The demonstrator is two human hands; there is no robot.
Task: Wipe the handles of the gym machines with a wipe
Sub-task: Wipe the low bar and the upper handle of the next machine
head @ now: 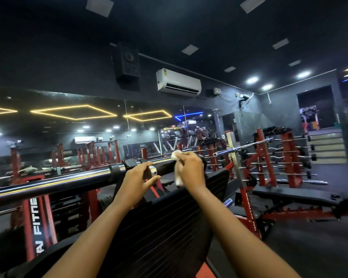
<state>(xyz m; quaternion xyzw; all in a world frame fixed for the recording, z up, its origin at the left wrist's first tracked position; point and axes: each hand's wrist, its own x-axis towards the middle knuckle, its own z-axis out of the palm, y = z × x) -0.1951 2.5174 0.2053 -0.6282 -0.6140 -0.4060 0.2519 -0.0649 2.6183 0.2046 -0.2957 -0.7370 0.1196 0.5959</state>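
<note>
A long dark metal bar runs from the lower left up to the middle of the head view. My left hand grips it near a shiny silver end cap. Just to the right, my right hand holds a white wipe wrapped round the black handle, with part of the wipe hanging below the hand. Both forearms reach up over a black ribbed seat pad.
A red machine frame with white lettering stands at the lower left. A black bench on a red frame lies to the right, with racks of barbells behind it. A mirror wall runs along the back, and steps rise at the far right.
</note>
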